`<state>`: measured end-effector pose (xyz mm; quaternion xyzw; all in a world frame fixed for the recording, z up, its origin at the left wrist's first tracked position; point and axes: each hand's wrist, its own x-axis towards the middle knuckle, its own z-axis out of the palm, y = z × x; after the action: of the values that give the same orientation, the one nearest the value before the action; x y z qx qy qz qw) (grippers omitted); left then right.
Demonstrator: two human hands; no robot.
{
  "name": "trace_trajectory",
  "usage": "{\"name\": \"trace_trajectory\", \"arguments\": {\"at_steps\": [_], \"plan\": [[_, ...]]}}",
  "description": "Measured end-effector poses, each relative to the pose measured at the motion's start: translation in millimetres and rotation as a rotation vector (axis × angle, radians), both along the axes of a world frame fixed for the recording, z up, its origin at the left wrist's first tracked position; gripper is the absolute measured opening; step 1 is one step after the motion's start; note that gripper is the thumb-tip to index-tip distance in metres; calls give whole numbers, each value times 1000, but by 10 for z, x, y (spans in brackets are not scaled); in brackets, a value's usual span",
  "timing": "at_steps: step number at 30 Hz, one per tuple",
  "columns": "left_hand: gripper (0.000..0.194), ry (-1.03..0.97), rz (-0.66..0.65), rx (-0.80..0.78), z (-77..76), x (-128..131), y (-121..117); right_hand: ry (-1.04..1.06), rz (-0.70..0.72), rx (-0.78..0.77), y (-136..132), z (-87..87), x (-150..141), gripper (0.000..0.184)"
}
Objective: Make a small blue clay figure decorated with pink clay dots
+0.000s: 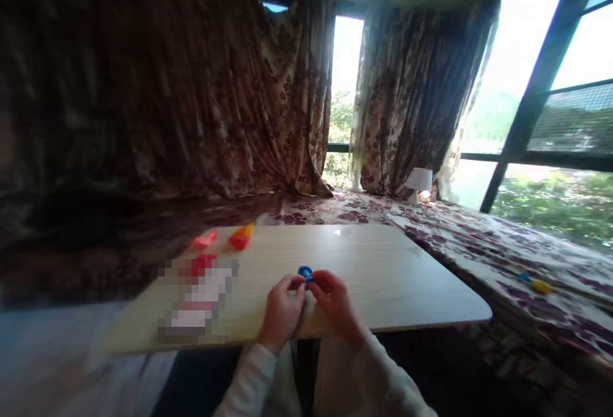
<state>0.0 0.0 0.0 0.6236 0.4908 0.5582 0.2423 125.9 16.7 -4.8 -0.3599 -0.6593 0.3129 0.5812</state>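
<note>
My left hand (283, 310) and my right hand (335, 302) meet over the near edge of a light wooden table (383, 270). Both pinch a small blue object (305, 272) between their fingertips; what it is, I cannot make out. The fingers of both hands are curled closed around it. Further back on the left of the table lie a small pink piece (205, 239), an orange piece (241, 237) and a red piece (203, 262).
A blurred flat item (201, 302) lies on the table's left side. Patterned bedding (502, 244) surrounds the table, with a small yellow and blue item (536, 284) on it at right. Dark floral curtains (191, 85) and windows (550, 85) stand behind.
</note>
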Motion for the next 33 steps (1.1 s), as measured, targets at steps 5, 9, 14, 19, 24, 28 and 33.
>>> {"name": "trace_trajectory", "arguments": {"at_steps": [5, 9, 14, 19, 24, 28, 33], "plan": [[12, 2, -17, 14, 38, 27, -27, -12, -42, -7, 37, -28, 10, 13], [11, 0, -29, 16, 54, 43, -39, -4, -54, -27, 44, -39, 21, 14], [11, 10, -57, 49, 21, 64, -42, -20, -42, -48, 45, -62, 32, 11], [11, 36, -60, 30, 11, 65, -46, -39, -23, -27, 45, -52, 47, 11], [11, -8, -29, 12, 39, 68, -53, -83, 10, 55, -11, 32, 71, 16], [10, -44, -21, 6, 31, 68, -42, -96, 37, 81, -73, 97, 75, 20], [11, -102, -27, -13, 26, 66, -23, -87, 73, 68, -100, 122, 73, 21]]}}
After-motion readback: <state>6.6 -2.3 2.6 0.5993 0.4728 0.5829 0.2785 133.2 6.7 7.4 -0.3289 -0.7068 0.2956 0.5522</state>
